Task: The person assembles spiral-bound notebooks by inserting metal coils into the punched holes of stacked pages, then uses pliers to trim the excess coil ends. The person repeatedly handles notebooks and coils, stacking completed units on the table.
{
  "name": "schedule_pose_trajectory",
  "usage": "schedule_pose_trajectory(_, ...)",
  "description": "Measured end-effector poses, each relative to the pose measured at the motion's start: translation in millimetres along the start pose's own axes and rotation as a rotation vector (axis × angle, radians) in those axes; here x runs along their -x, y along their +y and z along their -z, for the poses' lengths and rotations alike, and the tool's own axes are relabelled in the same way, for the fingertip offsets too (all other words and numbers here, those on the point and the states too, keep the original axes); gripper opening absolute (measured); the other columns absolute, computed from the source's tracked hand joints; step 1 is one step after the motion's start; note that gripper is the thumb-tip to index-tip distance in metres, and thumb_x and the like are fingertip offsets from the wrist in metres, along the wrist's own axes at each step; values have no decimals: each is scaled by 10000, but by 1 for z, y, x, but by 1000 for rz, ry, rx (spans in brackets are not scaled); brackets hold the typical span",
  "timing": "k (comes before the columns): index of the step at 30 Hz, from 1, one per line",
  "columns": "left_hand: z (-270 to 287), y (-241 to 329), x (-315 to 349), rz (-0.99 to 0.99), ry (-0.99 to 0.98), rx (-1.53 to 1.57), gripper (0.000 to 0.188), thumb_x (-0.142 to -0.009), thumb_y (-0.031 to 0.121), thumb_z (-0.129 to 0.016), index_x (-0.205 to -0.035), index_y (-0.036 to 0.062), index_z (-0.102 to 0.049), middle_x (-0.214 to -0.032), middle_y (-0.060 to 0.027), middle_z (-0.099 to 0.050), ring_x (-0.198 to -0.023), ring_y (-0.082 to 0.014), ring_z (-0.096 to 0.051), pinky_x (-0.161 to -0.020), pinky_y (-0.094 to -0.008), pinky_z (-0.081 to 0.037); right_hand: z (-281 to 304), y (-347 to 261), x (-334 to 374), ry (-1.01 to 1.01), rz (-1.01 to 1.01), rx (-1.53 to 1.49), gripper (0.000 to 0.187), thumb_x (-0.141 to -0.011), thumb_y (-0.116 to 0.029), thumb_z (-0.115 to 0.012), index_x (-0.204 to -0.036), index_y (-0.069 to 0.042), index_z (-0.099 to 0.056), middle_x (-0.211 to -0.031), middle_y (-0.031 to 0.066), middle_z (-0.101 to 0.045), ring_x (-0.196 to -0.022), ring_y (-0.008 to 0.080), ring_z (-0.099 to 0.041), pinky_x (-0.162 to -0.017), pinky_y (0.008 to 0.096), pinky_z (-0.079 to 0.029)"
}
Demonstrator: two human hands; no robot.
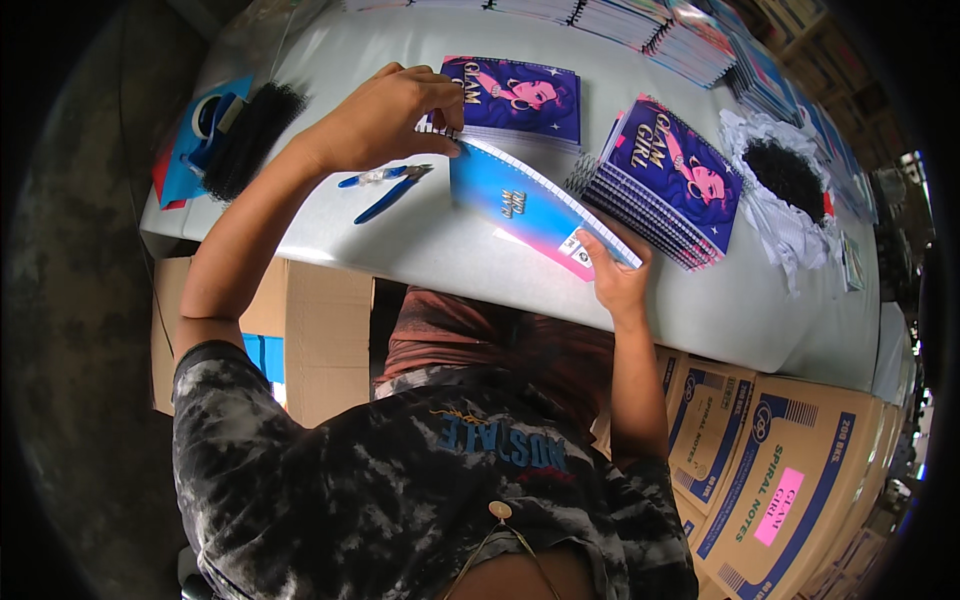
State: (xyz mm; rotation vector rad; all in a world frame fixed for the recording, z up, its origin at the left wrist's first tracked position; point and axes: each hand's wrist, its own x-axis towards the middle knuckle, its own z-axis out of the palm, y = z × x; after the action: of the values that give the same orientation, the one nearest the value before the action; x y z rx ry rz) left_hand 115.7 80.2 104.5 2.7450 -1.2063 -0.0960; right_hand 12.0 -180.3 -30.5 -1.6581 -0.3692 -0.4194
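A notebook (500, 195) with a blue-to-pink cover is held tilted above the near edge of the table, its white punched edge facing up and slightly bowed. My left hand (405, 115) is closed at the far left end of that edge, thumb at the corner; part of the grip is hidden behind the fingers. My right hand (620, 270) grips the near right end, thumb on the cover. Blue-handled cutting pliers (392, 192) lie on the table below my left wrist. Beside my right hand stands a stack of purple spiral notebooks (665, 180).
Another purple notebook stack (520, 95) lies behind the held one. Black spiral coils (258, 140) sit at the left, and a dark coil bundle (785, 175) rests on white wrapping at the right. More notebooks (690, 45) line the far edge. Cartons (790, 480) stand below right; an open carton (325, 320) stands below left.
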Motion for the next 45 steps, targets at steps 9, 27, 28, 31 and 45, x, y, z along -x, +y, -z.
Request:
schedule_pose_trajectory(9,-1,15,-6,75,55,-326,689,-779,468,-591,-1311,76,-397,-1340,-161,-380,-1246,-309,-350,-1035,-448,-217,1,-4,3,-61,110,140,353,-767,105,-531,-1093,1,-615,-1045,146,-644,-916,208,-644,-787,281,-496)
schedule_pose_trajectory(27,-100,-16,2,-103,1343,-314,1020,-792,751,-168,-1389,-74,-101,-1442,-296,54,-1321,-453,128,-1032,-558,111,-15,-10,25,-21,378,275,335,-735,-4,-654,-1067,21,-621,-975,193,-649,-883,285,-656,-760,323,-525)
schedule_pose_trajectory(28,-107,-13,9,-101,1226,-260,1039,-780,762,-181,-1386,-79,-107,-1432,-311,19,-1317,-470,110,-1024,-562,123,-18,-13,26,-50,392,233,331,-736,-6,-653,-1064,21,-623,-970,194,-650,-871,285,-658,-755,322,-527)
schedule_pose_trajectory(31,-173,-1,21,-118,923,-113,1093,-742,793,-219,-1376,-93,-128,-1404,-359,-85,-1305,-522,56,-999,-574,157,-22,-14,23,-57,423,208,328,-731,-11,-658,-1056,18,-627,-952,196,-653,-858,283,-661,-741,319,-531)
schedule_pose_trajectory(45,-148,20,21,-243,1090,-275,990,-774,741,-328,-1328,-75,-234,-1376,-289,-213,-1249,-446,-250,-1005,-611,-160,-25,-17,19,-78,409,165,319,-726,8,-650,-1043,31,-625,-980,189,-647,-884,278,-654,-761,333,-529)
